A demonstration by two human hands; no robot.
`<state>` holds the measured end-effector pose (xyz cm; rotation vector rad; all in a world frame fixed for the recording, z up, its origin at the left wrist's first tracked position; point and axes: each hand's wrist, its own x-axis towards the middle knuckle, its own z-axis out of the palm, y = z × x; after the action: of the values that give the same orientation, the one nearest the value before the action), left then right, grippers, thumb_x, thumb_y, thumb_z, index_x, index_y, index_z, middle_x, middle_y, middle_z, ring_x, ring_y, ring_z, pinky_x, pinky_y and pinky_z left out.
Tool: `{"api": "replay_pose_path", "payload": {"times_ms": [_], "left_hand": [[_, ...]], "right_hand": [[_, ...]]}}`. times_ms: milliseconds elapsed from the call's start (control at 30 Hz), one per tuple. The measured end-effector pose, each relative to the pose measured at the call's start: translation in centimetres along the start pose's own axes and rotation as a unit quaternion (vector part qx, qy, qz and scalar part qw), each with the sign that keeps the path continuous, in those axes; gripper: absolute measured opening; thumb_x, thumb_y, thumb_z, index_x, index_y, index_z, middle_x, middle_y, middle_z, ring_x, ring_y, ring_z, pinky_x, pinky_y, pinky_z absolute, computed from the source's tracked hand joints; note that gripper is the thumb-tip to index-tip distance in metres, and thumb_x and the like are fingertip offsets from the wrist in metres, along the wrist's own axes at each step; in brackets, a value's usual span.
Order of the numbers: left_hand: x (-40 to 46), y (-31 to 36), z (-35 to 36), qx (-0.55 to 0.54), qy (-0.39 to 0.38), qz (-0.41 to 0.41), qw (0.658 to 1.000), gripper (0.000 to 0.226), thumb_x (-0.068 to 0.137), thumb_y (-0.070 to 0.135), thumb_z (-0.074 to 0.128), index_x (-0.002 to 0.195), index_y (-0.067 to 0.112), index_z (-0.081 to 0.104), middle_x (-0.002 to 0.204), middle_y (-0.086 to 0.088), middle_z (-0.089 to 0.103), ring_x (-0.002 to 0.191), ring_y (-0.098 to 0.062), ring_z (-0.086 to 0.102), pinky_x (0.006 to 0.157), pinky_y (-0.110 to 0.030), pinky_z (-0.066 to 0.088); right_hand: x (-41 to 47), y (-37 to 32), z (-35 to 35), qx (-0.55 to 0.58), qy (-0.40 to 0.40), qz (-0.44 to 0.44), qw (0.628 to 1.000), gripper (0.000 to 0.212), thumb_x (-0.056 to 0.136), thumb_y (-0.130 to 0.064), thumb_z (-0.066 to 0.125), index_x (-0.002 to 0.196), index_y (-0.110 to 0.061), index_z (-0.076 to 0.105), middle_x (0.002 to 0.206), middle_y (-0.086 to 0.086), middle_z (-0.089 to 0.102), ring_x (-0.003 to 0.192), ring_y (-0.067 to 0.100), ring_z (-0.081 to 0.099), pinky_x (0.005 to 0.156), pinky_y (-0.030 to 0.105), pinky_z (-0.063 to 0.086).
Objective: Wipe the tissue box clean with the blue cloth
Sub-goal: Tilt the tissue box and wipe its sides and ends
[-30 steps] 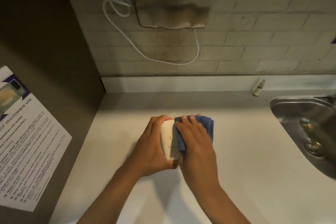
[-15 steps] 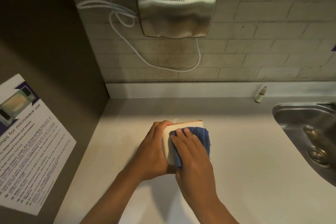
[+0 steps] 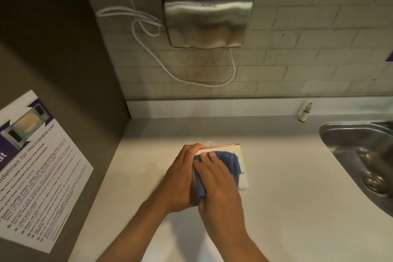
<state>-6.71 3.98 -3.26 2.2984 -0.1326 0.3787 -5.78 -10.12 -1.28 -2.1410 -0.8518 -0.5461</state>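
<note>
Tissue box (image 3: pixel 241 155) mostly hidden under right hand (image 3: pixel 219 178) pressing blue cloth (image 3: pixel 232 160), left hand (image 3: pixel 180 178) gripping its left side, sink (image 3: pixel 348 134) cut off far right.

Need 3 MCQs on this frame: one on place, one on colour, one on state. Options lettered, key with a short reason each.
1. Where is the sink relative to the tissue box?
A. To its right
B. To its left
C. Directly behind it

2. What colour is the cloth?
A. Yellow
B. Blue
C. Red

3. What is the left hand doing?
A. Resting flat on the counter
B. Reaching for the small bottle
C. Holding the tissue box

Answers:
1 A: the sink sits at the right edge of the counter, the box near the middle.
2 B: blue fabric shows under the right hand.
3 C: its fingers curl round the box's left side while the right hand presses the cloth on it.
</note>
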Motion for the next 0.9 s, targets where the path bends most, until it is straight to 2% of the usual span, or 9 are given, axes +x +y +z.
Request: {"api": "replay_pose_path", "payload": {"times_ms": [67, 133, 233, 367, 433, 533, 667, 767, 900], "left_hand": [[0.0, 0.1, -0.1, 0.013, 0.004, -0.011, 1.0, 0.095, 0.065, 0.058, 0.084, 0.141, 0.041, 0.03, 0.143, 0.019, 0.04, 0.13, -0.006, 0.051, 0.108, -0.025, 0.046], [0.1, 0.4, -0.1, 0.016, 0.024, -0.018, 0.999, 0.109, 0.055, 0.051, 0.093, 0.142, 0.045, 0.028, 0.14, 0.026, 0.035, 0.127, -0.002, 0.049, 0.099, -0.022, 0.049], [0.2, 0.5, 0.3, 0.026, 0.042, -0.014, 0.999, 0.111, 0.053, 0.048, 0.096, 0.143, 0.035, 0.032, 0.137, 0.023, 0.036, 0.123, -0.005, 0.05, 0.093, -0.023, 0.05], [0.8, 0.2, -0.4, -0.006, 0.009, -0.011, 1.0, 0.107, 0.058, 0.041, 0.095, 0.144, 0.031, 0.032, 0.143, 0.009, 0.041, 0.128, -0.009, 0.05, 0.106, -0.03, 0.047], [0.8, 0.1, -0.5, -0.004, -0.006, -0.01, 1.0, 0.106, 0.062, 0.046, 0.092, 0.144, 0.034, 0.027, 0.145, 0.012, 0.039, 0.13, -0.008, 0.049, 0.11, -0.025, 0.044], [0.4, 0.2, -0.2, 0.003, 0.017, -0.02, 1.0, 0.109, 0.054, 0.049, 0.094, 0.143, 0.033, 0.032, 0.138, 0.022, 0.036, 0.127, -0.003, 0.046, 0.105, -0.023, 0.045], [0.6, 0.4, 0.0, 0.016, 0.034, -0.02, 0.999, 0.114, 0.053, 0.046, 0.096, 0.146, 0.029, 0.032, 0.137, 0.018, 0.036, 0.124, -0.009, 0.048, 0.101, -0.029, 0.048], [0.9, 0.1, -0.6, -0.001, 0.009, -0.028, 1.0, 0.114, 0.056, 0.05, 0.091, 0.149, 0.024, 0.032, 0.143, 0.01, 0.039, 0.128, -0.016, 0.05, 0.105, -0.034, 0.049], [0.7, -0.3, -0.8, 0.004, -0.021, -0.022, 1.0, 0.114, 0.059, 0.053, 0.092, 0.15, 0.032, 0.027, 0.145, 0.013, 0.037, 0.13, -0.013, 0.048, 0.11, -0.039, 0.048]], "right_hand": [[-1.3, 1.1, -0.2, -0.001, -0.009, -0.013, 1.0, 0.039, 0.073, 0.011, 0.07, 0.111, 0.003, 0.069, 0.124, 0.015, 0.063, 0.119, 0.032, 0.058, 0.109, 0.034, 0.035], [-1.4, 2.5, -1.6, -0.003, 0.019, 0.005, 1.0, 0.041, 0.076, 0.012, 0.06, 0.114, 0.001, 0.068, 0.129, 0.01, 0.058, 0.125, 0.026, 0.053, 0.109, 0.033, 0.037], [0.9, 2.8, -2.4, 0.014, 0.054, 0.082, 0.995, 0.047, 0.075, 0.012, 0.068, 0.119, -0.003, 0.066, 0.129, 0.003, 0.058, 0.125, 0.018, 0.05, 0.106, 0.031, 0.04], [1.5, -0.1, -0.8, 0.026, 0.022, 0.057, 0.998, 0.049, 0.073, 0.015, 0.067, 0.118, -0.006, 0.066, 0.127, 0.0, 0.058, 0.127, 0.017, 0.048, 0.109, 0.032, 0.034], [-0.2, -0.4, -0.4, -0.006, -0.01, 0.025, 1.0, 0.056, 0.068, 0.015, 0.064, 0.119, -0.007, 0.067, 0.128, 0.004, 0.061, 0.127, 0.019, 0.049, 0.109, 0.033, 0.035], [-1.8, 1.2, -2.0, -0.019, 0.008, 0.02, 1.0, 0.056, 0.065, 0.019, 0.058, 0.115, -0.004, 0.069, 0.127, 0.008, 0.062, 0.127, 0.016, 0.047, 0.11, 0.029, 0.034], [0.8, 2.0, -2.8, -0.016, 0.055, 0.11, 0.992, 0.054, 0.066, 0.02, 0.069, 0.114, -0.005, 0.07, 0.123, 0.002, 0.063, 0.12, 0.007, 0.048, 0.099, 0.028, 0.046], [1.6, -0.4, -1.2, -0.003, 0.044, 0.073, 0.996, 0.045, 0.072, 0.015, 0.066, 0.112, -0.006, 0.07, 0.118, 0.0, 0.063, 0.119, -0.001, 0.041, 0.106, 0.019, 0.034], [-2.2, -0.9, -0.9, -0.027, -0.002, 0.021, 0.999, 0.049, 0.07, 0.011, 0.062, 0.113, -0.009, 0.07, 0.126, 0.004, 0.063, 0.128, 0.015, 0.047, 0.104, 0.038, 0.04]]}}
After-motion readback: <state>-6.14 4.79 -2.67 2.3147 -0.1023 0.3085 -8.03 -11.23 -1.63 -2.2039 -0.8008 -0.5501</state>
